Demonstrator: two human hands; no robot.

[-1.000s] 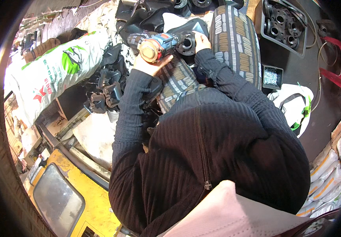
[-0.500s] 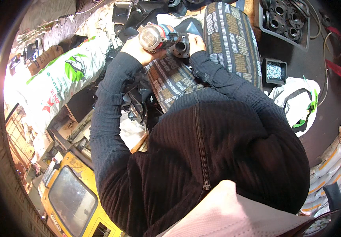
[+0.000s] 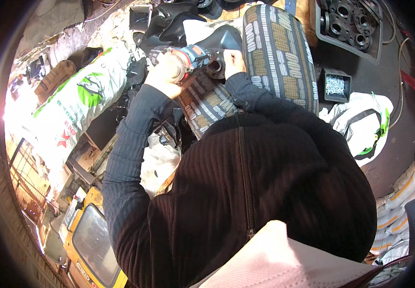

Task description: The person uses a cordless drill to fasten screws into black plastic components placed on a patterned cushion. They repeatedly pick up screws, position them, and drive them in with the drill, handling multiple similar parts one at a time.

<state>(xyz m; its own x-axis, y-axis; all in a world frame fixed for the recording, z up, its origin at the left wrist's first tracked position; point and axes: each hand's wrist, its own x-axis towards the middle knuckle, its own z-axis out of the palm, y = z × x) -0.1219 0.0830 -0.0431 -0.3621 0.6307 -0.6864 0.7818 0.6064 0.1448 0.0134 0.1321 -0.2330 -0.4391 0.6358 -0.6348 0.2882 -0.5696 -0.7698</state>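
My left hand (image 3: 164, 80) is wrapped round a power tool (image 3: 195, 56) with a blue body and a red ring. Strong glare washes out its rounded near end. At the tool's front sits a black round flange (image 3: 215, 68) with a hole in its middle. My right hand (image 3: 234, 61) grips this flange from the right, its fingers bent and partly hidden. Behind it rises a flared black moulded piece (image 3: 224, 37); whether the two are joined cannot be made out. Under the hands lies a patterned cushion (image 3: 207, 101).
A grey bin (image 3: 376, 56) of black flanged parts stands at the far right. Nearer is a small black tray (image 3: 337, 85) of screws, beside a white bag (image 3: 368, 125). A large white-green sack (image 3: 85, 96) lies left. A patterned roll (image 3: 282, 57) borders my right arm.
The tool and my left hand have shifted slightly left and down. My right hand has also moved a little left and down, still on the flange.
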